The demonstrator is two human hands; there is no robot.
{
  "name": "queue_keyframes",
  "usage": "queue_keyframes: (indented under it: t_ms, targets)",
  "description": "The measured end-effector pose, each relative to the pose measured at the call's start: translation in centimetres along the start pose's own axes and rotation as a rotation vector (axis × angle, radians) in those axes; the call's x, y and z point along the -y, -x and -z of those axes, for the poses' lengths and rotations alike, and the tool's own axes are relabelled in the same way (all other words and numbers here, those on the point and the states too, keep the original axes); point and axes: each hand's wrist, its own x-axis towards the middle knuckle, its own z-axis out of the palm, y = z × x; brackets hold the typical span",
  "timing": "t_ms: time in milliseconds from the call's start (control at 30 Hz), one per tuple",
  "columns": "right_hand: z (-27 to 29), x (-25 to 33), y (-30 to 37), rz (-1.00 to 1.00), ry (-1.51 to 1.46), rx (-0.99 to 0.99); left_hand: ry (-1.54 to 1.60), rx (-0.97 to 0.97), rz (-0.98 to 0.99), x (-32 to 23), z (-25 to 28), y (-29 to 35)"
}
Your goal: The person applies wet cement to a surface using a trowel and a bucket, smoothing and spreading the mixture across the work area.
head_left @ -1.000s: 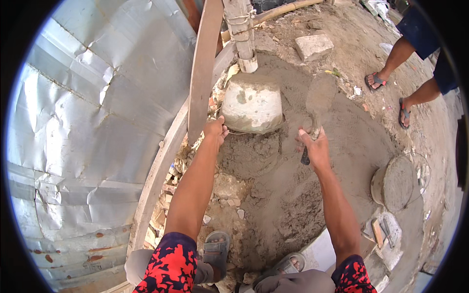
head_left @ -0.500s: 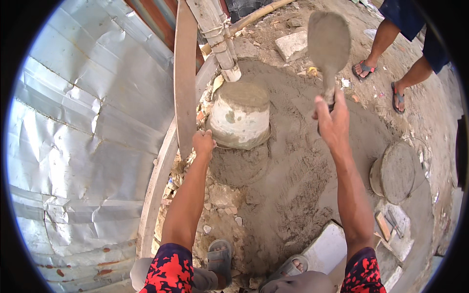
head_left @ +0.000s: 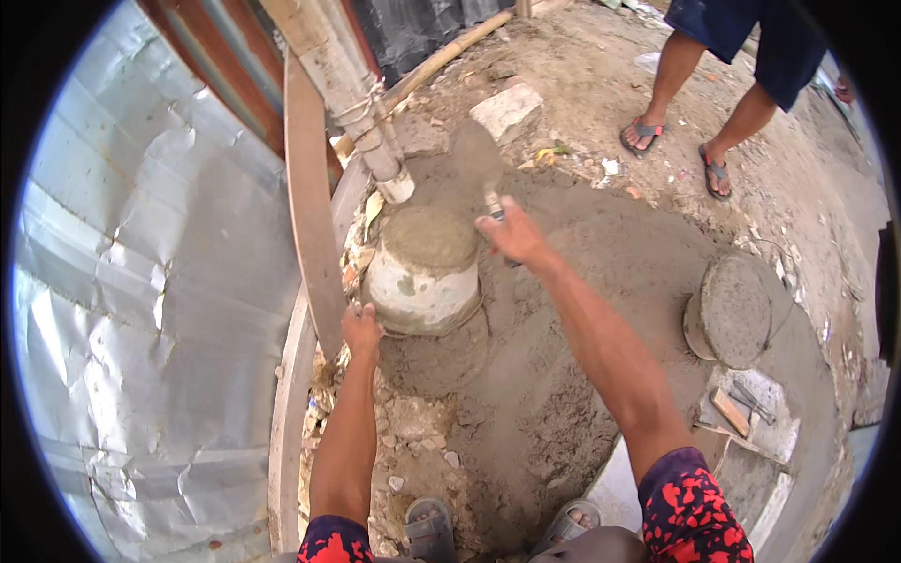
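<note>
My right hand (head_left: pixel 513 236) grips the handle of a mortar-coated trowel (head_left: pixel 478 158), whose blade points away from me just beyond a round white bucket-shaped form (head_left: pixel 424 279) topped with wet grey mortar. My left hand (head_left: pixel 360 330) rests against the lower end of a leaning wooden plank (head_left: pixel 312 211), left of the form. The form sits at the edge of a mound of wet sand and cement mix (head_left: pixel 554 375). A mortar-smeared post (head_left: pixel 345 84) bound with wire stands behind the form.
Crinkled sheet-metal wall (head_left: pixel 141 310) fills the left. Another person's legs in sandals (head_left: pixel 680 141) stand at the far right. A second round mortar-filled form (head_left: pixel 734 312) lies right of the mound, with a board and tools (head_left: pixel 741 408) near it. My sandalled feet (head_left: pixel 497 525) are below.
My right hand brought the trowel down and left from high above the mound to just behind the form. The view shifted; my left hand stays on the plank.
</note>
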Motion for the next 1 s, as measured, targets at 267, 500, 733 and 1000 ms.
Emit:
queue_keyframes:
  t_ms: [267,500,733,1000]
  targets:
    - [-2.6,-2.2,1.6,0.207,0.090,-0.049,0.014,-0.083,-0.200,0.1,0.5,1.9]
    - [3.8,-0.5,2.4,0.363,-0.046,-0.228,0.322,0.045,-0.186,-5.3,-3.7,5.4]
    - [20.0,-2.1,4.5,0.263,-0.154,-0.677,-0.144,0.088,-0.668,-23.5,-23.2,8.1]
    - [16.9,-9.6,21.0,-0.073,-0.121,-0.786,-0.714,0.356,-1.315,-18.9,-36.9,16.4]
